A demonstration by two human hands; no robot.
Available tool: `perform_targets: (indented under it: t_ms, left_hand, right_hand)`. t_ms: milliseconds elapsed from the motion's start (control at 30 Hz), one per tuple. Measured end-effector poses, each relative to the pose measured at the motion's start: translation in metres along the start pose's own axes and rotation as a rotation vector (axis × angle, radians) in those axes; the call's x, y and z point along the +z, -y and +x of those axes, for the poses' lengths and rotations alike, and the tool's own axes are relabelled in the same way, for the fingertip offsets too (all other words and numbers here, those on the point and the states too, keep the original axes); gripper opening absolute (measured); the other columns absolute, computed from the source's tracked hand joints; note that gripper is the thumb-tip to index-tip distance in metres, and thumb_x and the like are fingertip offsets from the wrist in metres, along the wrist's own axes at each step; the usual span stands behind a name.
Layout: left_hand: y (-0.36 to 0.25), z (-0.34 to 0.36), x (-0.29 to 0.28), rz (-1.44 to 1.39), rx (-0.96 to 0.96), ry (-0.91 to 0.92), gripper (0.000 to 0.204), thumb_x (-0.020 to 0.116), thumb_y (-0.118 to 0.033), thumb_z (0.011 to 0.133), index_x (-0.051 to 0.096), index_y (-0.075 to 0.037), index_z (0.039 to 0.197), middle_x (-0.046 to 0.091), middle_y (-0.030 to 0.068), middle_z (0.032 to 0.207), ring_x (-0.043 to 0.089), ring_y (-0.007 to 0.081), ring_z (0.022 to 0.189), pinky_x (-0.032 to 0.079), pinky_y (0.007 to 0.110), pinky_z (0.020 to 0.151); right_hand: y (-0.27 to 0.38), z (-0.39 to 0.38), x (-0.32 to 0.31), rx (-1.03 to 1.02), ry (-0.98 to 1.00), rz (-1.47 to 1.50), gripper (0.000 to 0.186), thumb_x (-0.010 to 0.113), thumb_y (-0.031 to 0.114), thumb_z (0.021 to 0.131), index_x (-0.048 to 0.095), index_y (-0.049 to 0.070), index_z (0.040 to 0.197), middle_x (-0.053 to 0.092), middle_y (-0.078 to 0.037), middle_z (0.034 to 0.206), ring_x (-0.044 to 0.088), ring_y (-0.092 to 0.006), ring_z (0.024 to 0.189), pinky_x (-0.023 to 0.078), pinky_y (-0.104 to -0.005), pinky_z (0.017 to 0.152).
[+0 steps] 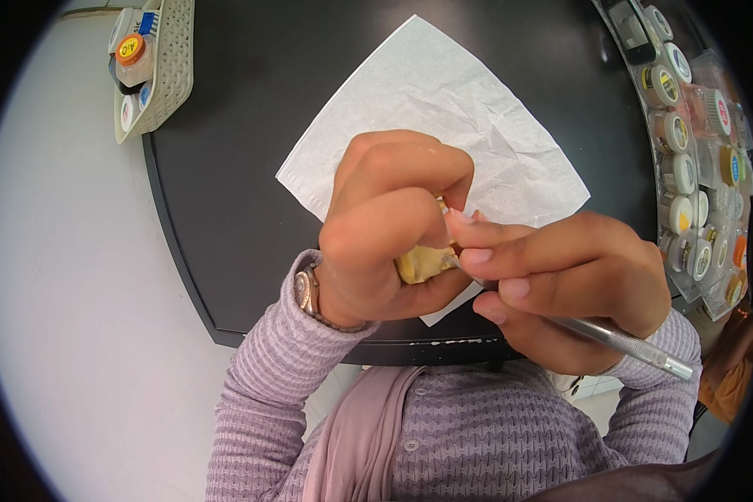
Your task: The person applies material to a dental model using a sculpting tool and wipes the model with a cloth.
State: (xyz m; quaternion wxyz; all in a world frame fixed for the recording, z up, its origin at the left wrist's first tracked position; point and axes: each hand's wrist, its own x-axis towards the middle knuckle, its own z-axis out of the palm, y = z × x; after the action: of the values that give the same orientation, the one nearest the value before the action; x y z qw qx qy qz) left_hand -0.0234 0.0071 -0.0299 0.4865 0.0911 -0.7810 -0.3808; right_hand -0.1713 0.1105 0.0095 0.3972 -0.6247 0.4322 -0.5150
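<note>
My left hand (389, 222) is curled round a small pale yellow block (422, 263), perhaps of plaster; the fingers hide most of it. In my right hand (586, 280) is a slim metal hand tool with a knurled handle (636, 345), held like a pen. Its handle slants down to the right, past the palm. The working end points at the yellow block, and the fingertips of both hands meet there, so I cannot make out the tip's shape. Beneath the hands a creased white paper sheet (427, 92) lies on the black table.
The black table (234, 151) has a curved edge towards me. At the far left stands a cream woven basket (171, 75) with an orange-lidded jar (131, 52) in it. Along the right edge are several small lidded jars (673, 132) in clear trays. Part of another person (728, 376) shows at the right.
</note>
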Motion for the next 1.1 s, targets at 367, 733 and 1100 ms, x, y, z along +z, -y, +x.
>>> perform_targets:
  t_ms: [367, 733, 1100]
  left_hand:
    - [0.0006, 0.0004, -0.0001, 0.016, 0.007, 0.008, 0.035, 0.074, -0.001, 0.06, 0.042, -0.009, 0.07, 0.056, 0.0093, 0.086, 0.052, 0.0218, 0.069, 0.042, 0.03, 0.054]
    - [0.0027, -0.0023, -0.0005, 0.032, 0.054, -0.002, 0.036, 0.075, -0.002, 0.057, 0.043, -0.01, 0.071, 0.056, 0.0086, 0.088, 0.053, 0.0222, 0.068, 0.042, 0.032, 0.059]
    - [0.003, -0.0031, -0.0006, 0.005, 0.058, -0.005, 0.035, 0.074, 0.0, 0.058, 0.043, -0.01, 0.071, 0.056, 0.009, 0.089, 0.054, 0.0225, 0.069, 0.042, 0.032, 0.059]
  right_hand:
    - [-0.0014, -0.0002, 0.0014, -0.011, 0.0, 0.001, 0.035, 0.068, -0.02, 0.068, 0.053, 0.0, 0.092, 0.06, -0.015, 0.095, 0.063, -0.0316, 0.1, 0.051, -0.0372, 0.092]
    - [-0.0023, -0.0003, 0.0011, -0.014, 0.007, 0.0, 0.034, 0.068, -0.019, 0.068, 0.053, 0.0, 0.092, 0.06, -0.016, 0.094, 0.064, -0.0316, 0.099, 0.051, -0.0373, 0.092]
    - [-0.0034, -0.0006, 0.0008, -0.017, 0.003, 0.003, 0.033, 0.068, -0.018, 0.069, 0.053, 0.0, 0.092, 0.06, -0.016, 0.094, 0.064, -0.0315, 0.099, 0.052, -0.0375, 0.092]
